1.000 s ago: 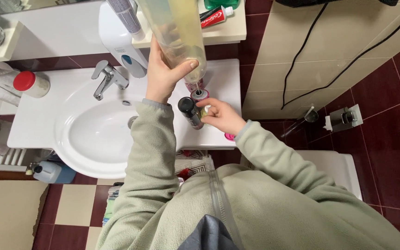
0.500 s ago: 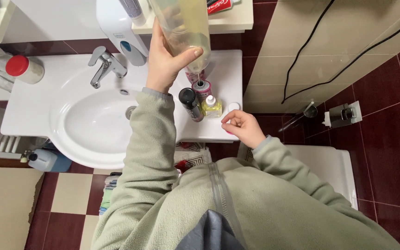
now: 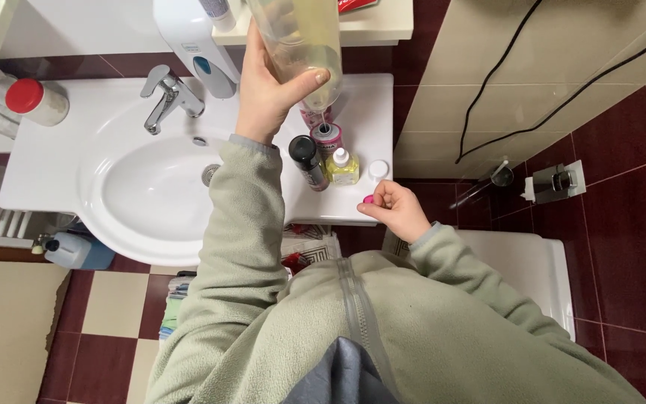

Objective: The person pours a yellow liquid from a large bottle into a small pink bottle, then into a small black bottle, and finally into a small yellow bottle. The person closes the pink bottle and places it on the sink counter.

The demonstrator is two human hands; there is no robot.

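From the head camera I look straight down on a white washbasin desk (image 3: 61, 161) with its round sink bowl (image 3: 151, 198); I take that bowl as my landmark. My left hand (image 3: 271, 93) is up beyond the bowl's right rim, fingers and thumb wrapped round a large clear bottle (image 3: 300, 41) of pale yellow liquid, tipped neck-down. A thin stream runs from its mouth towards the open top of a small pink bottle (image 3: 326, 139) standing on the desk just right of the bowl. Touching that pink bottle on the bowl side stands a dark bottle with a black cap (image 3: 306, 161), leaning a little; on the far side from the bowl is a small yellow bottle with a white cap (image 3: 342, 167), and past it a loose white cap (image 3: 377, 169) lies flat.

My right hand (image 3: 394, 206) hovers at the desk's front edge, right of the bowl and the bottles, fingers curled shut on a small pink cap (image 3: 368, 199) pinched at the fingertips.

Behind the bowl sits a chrome tap (image 3: 167, 97), with a white wall soap dispenser (image 3: 192, 41) above it. Left of the bowl, at the desk's far corner, lies a white jar with a red lid (image 3: 35, 101). Below the bowl, on the checked floor, stands a blue jug (image 3: 76, 252).
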